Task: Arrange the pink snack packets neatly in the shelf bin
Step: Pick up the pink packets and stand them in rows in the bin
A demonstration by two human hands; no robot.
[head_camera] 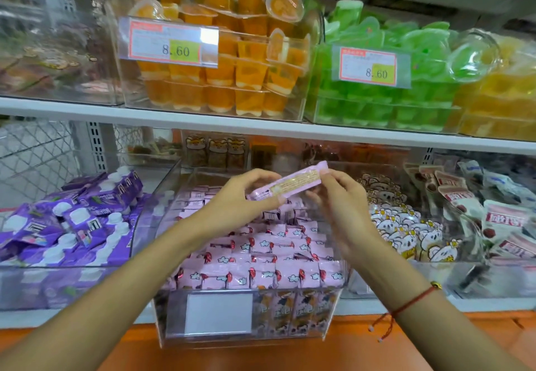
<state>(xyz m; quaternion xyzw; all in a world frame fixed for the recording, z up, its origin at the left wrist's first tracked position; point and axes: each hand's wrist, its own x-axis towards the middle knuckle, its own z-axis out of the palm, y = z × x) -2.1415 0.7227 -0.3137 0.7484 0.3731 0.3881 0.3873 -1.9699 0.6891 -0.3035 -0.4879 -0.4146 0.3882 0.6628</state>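
My forearms are reaching in from the bottom edge, the right one wearing a red string (pixel 406 307). I am pinching one pink packet (pixel 287 186) between both hands: the left hand (pixel 243 194) is gripping its lower end, the right hand (pixel 342 194) is holding its upper end, fingers (pixel 333 175) curled round the seam. It is hanging tilted above the bin (pixel 249 333), clear of the packets (pixel 261 257) already lying in rows inside. I am judging it light, crinkly, slick and a little stiff from the wafer inside, probably crushable. I am thinking the ends, or the long edges, are the safest hold. Purple pouches (pixel 78 220) are sitting left, bear packs (pixel 406 228) right.
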